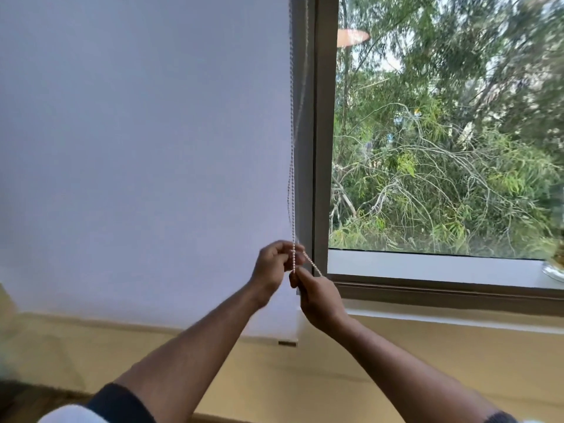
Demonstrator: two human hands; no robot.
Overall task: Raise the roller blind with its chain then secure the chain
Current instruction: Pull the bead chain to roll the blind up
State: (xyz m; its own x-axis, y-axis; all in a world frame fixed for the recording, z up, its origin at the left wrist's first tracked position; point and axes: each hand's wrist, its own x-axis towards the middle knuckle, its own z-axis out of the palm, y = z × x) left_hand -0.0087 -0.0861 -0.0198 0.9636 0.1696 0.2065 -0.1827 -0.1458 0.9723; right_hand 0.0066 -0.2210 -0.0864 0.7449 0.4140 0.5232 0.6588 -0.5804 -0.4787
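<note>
A pale lilac roller blind (146,154) hangs fully down over the left window, its bottom bar (287,342) below sill level. A white bead chain (292,166) runs down along the blind's right edge beside the grey window frame. My left hand (276,268) pinches the chain strands at about sill height. Just below and to the right, my right hand (317,297) is closed on the chain, with one strand stretched diagonally between the two hands.
The grey frame post (325,132) stands just right of the chain. The right pane shows trees outside. A white sill (427,267) runs to the right, with a plate edge (554,274) at its far end. A beige wall lies below.
</note>
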